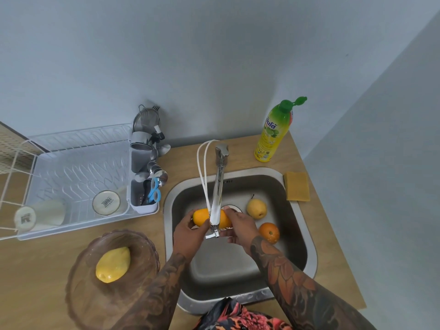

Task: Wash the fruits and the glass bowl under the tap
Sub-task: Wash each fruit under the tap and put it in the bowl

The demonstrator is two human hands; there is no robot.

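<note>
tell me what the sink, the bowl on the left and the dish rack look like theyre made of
Sink: brushed stainless steel, going by its grey, dull metallic sheen.
Bowl: brown-tinted glass, probably; the counter shows through it and its rim is scalloped. It holds a yellow mango.
Dish rack: white coated wire over a pale, translucent tray that looks like plastic.

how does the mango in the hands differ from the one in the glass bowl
The held mango is deeper orange with a greenish end; the bowl mango is paler yellow. The held one is gripped by the left hand and right hand over the sink below the tap; the other lies in the glass bowl on the counter. Both are elongated.
</note>
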